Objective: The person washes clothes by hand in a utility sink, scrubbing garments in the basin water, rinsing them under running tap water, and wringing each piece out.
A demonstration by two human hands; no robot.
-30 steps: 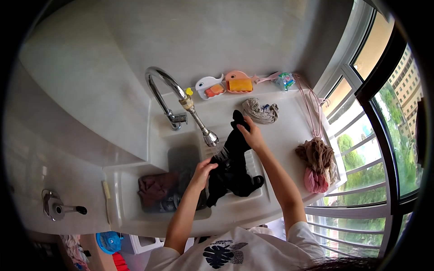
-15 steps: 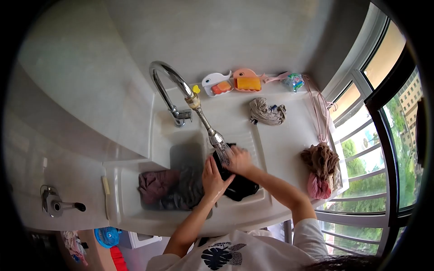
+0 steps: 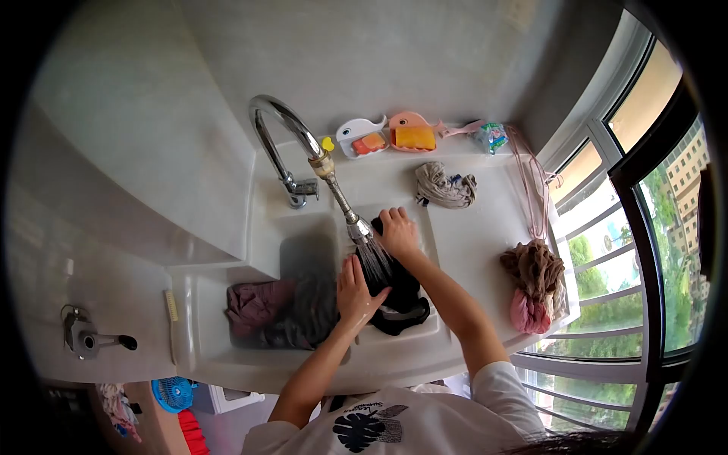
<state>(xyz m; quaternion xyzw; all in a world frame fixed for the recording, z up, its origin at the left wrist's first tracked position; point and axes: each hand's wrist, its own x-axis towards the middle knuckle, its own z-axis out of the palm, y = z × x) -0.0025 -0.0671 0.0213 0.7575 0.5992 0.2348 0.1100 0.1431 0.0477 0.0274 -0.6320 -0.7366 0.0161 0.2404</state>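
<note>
A black garment (image 3: 403, 284) lies bunched on the ribbed washboard part of the sink (image 3: 444, 334), under water running from the chrome faucet (image 3: 359, 227). My left hand (image 3: 355, 297) holds its left side, fingers stretched upward and thumb across the cloth. At its upper end, the fingers of my right hand (image 3: 397, 232) curl over the fabric, close beside the spray head. In the water-filled basin to the left sit a dark garment (image 3: 307, 311) and a purplish-brown garment (image 3: 258, 305), both partly under water.
Behind the sink stand a white whale-shaped soap dish (image 3: 350, 130), a pink one (image 3: 409, 121) and a pink brush (image 3: 462, 129). A twisted grey cloth (image 3: 446, 186), pink hangers (image 3: 531, 182) and brown cloth (image 3: 533, 267) rest at right. A scrub brush (image 3: 171, 305) lies left.
My right hand has moved up from the middle of the black garment to its upper end, and the garment now lies more stretched out. My left hand stays at the garment's left side.
</note>
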